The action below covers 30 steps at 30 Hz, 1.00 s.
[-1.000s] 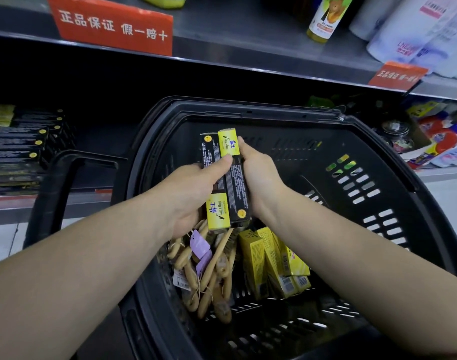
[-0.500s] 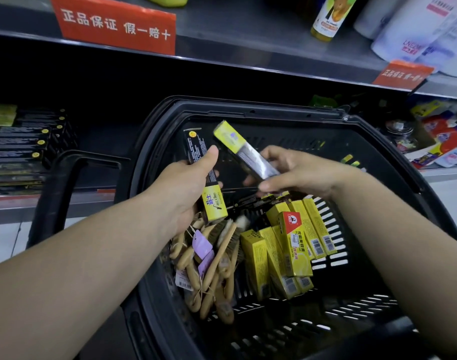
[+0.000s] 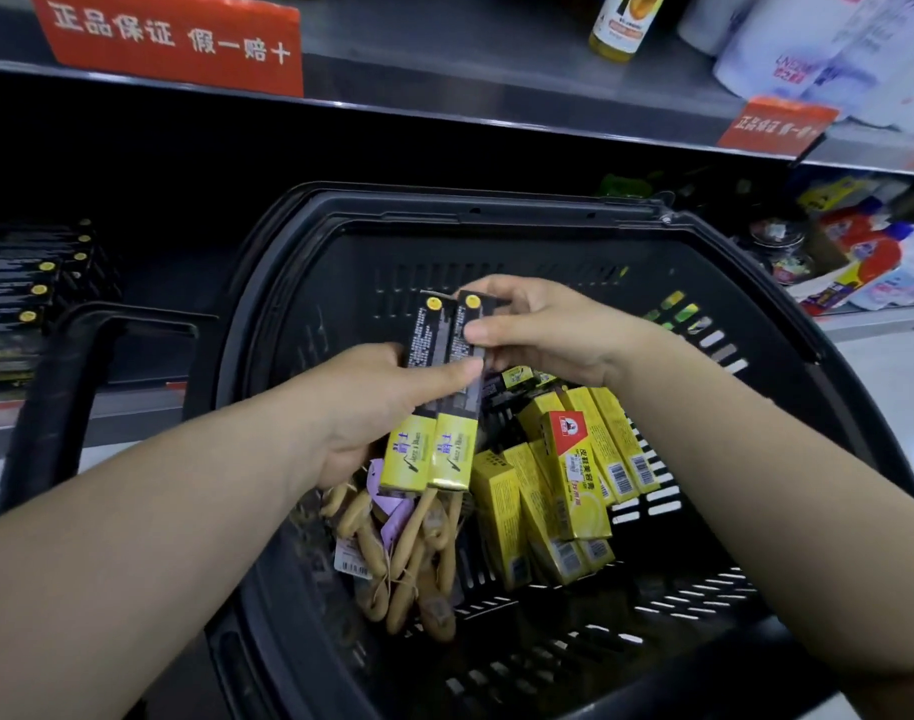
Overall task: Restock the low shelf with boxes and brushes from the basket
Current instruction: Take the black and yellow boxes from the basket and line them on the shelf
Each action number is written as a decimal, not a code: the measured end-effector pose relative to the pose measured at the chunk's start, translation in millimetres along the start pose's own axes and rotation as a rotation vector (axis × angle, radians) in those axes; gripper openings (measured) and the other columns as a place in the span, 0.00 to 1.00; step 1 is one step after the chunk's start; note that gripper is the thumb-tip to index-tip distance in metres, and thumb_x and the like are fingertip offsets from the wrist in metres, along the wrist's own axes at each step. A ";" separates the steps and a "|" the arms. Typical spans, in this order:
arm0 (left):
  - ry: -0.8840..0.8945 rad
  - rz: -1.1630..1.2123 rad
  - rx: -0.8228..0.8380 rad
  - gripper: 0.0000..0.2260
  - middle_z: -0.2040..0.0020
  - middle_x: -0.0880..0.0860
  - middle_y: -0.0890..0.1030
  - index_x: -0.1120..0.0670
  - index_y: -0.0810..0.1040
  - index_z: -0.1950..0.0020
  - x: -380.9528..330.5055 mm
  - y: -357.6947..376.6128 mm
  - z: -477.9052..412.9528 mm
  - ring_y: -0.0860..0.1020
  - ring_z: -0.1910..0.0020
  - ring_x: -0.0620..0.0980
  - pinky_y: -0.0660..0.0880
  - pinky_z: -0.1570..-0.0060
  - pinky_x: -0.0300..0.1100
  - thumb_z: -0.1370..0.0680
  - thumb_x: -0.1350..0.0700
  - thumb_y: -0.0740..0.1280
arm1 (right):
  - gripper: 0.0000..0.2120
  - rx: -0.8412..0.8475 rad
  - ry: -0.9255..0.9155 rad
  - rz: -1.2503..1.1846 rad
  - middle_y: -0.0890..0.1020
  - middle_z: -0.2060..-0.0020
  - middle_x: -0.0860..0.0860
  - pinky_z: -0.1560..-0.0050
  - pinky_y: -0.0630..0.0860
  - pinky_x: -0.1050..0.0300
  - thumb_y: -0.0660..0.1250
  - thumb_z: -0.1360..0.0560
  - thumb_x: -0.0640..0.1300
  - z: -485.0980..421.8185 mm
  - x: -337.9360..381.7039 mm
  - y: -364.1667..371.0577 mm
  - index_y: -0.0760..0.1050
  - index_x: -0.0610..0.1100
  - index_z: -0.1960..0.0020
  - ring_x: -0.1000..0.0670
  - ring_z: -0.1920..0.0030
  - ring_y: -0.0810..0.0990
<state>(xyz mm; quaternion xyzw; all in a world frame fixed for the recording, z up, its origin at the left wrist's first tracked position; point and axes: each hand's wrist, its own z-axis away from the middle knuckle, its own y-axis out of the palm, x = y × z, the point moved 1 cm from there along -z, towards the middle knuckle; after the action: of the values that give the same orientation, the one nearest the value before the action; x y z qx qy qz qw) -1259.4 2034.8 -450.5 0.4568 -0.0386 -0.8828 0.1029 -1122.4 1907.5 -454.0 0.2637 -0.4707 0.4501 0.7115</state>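
Observation:
Two long black-and-yellow boxes (image 3: 439,397) lie side by side above the black basket (image 3: 496,210). My left hand (image 3: 371,407) grips them round the middle, thumb across their fronts. My right hand (image 3: 538,330) pinches the top end of the right box. Inside the basket lie several wooden brushes (image 3: 413,553) with purple tags on the left and several yellow boxes (image 3: 564,485) on the right, one with a red label. More black-and-yellow boxes (image 3: 28,298) are stacked on the low shelf at the left.
The basket's handle (image 3: 70,387) stands at its left side. The upper shelf (image 3: 444,59) carries red signs, a yellow bottle (image 3: 626,18) and white packs. Colourful packets (image 3: 870,262) sit on the low shelf at the right.
My right hand turned its box round and brought it back against the box in my left hand. The two boxes are now together, yellow ends down.

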 end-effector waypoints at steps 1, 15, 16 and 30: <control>0.010 -0.012 -0.023 0.13 0.56 0.54 0.86 0.54 0.80 0.46 0.3 -0.7 -0.6 0.84 0.59 0.49 0.80 0.66 0.39 0.28 0.53 0.72 | 0.22 -0.020 -0.005 -0.045 0.81 0.55 0.47 0.59 0.78 0.65 0.71 0.34 0.48 -2.0 -3.6 0.8 0.72 0.43 0.42 0.51 0.56 0.80; -0.064 -0.116 -0.212 0.36 0.46 0.56 0.81 0.54 0.75 0.39 5.1 -17.1 -14.1 0.79 0.46 0.58 0.74 0.43 0.56 0.44 0.44 0.77 | 0.21 -0.325 0.534 1.491 0.67 0.37 0.42 0.46 0.73 0.47 0.57 0.24 0.34 -58.3 -134.1 -59.9 0.62 0.39 0.32 0.40 0.38 0.69; -0.065 -0.123 -0.209 0.38 0.45 0.56 0.81 0.53 0.75 0.39 5.1 -17.5 -14.3 0.79 0.45 0.58 0.74 0.42 0.56 0.47 0.42 0.76 | 0.20 -0.359 0.517 1.517 0.67 0.37 0.42 0.48 0.73 0.47 0.56 0.24 0.34 -61.2 -137.3 -60.3 0.63 0.39 0.32 0.40 0.38 0.70; -0.026 -0.015 -0.252 0.28 0.45 0.55 0.82 0.53 0.75 0.39 4.2 -12.5 -11.6 0.80 0.46 0.55 0.74 0.41 0.55 0.36 0.49 0.78 | 0.15 -0.043 0.041 0.359 0.83 0.54 0.52 0.49 0.77 0.61 0.75 0.34 0.38 -8.9 -22.3 -59.1 0.77 0.49 0.50 0.52 0.51 0.81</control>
<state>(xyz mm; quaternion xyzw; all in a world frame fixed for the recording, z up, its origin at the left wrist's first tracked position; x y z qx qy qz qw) -1254.2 2046.4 -462.6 0.4292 0.0748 -0.8871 0.1525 -1069.4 1878.9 -475.2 0.1509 -0.5053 0.5651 0.6345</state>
